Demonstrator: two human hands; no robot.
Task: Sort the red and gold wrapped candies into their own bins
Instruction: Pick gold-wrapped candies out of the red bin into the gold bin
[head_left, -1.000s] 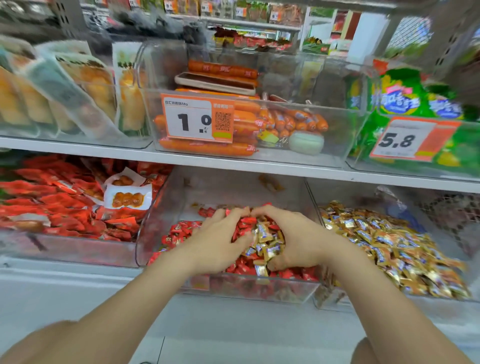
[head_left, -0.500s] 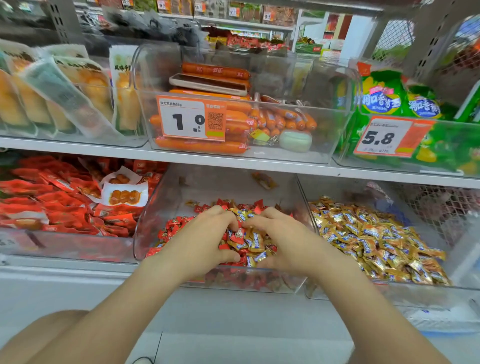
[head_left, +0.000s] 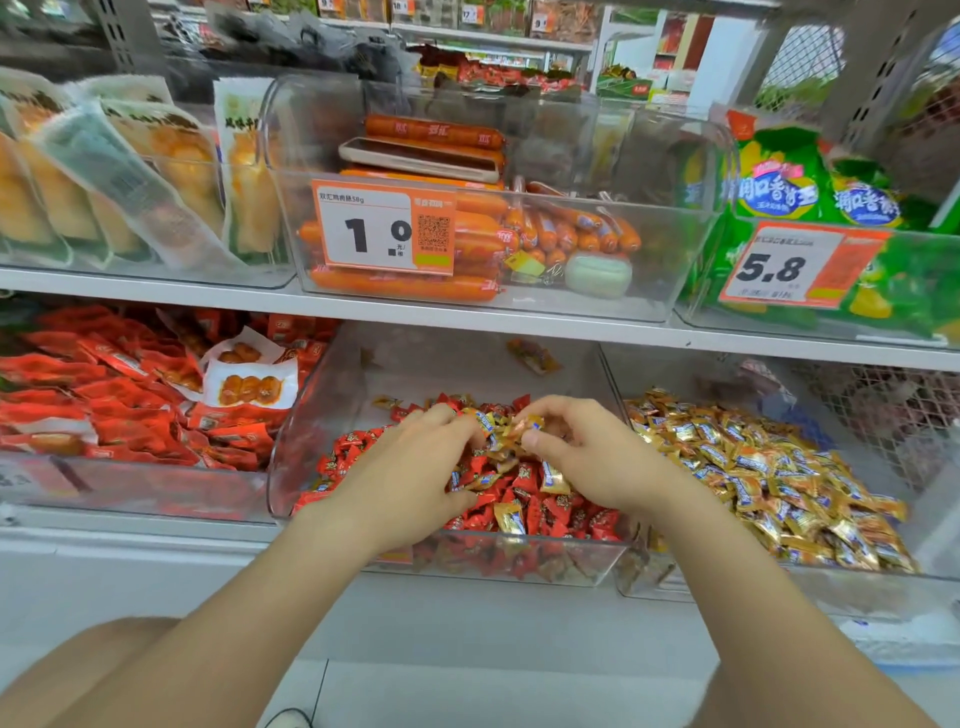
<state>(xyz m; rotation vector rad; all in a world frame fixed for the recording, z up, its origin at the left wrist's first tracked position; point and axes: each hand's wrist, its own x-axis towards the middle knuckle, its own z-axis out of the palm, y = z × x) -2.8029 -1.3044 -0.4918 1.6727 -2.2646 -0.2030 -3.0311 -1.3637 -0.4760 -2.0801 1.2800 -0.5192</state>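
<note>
1. Left hand (head_left: 415, 467) and right hand (head_left: 587, 457) each pinch gold candies (head_left: 524, 423) amid red candies (head_left: 353, 447) in the middle bin (head_left: 306, 415).
2. Next, probably: carry them right, drop into the gold bin (head_left: 831, 590).

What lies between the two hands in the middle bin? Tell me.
Head view: gold candies lie bunched between the left hand and right hand, atop red candies in the middle bin.

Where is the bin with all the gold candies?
In the head view, the gold candy bin sits on the lower shelf at the right, beside the red candy bin the right hand reaches into, under the 5.8 price tag.
</note>
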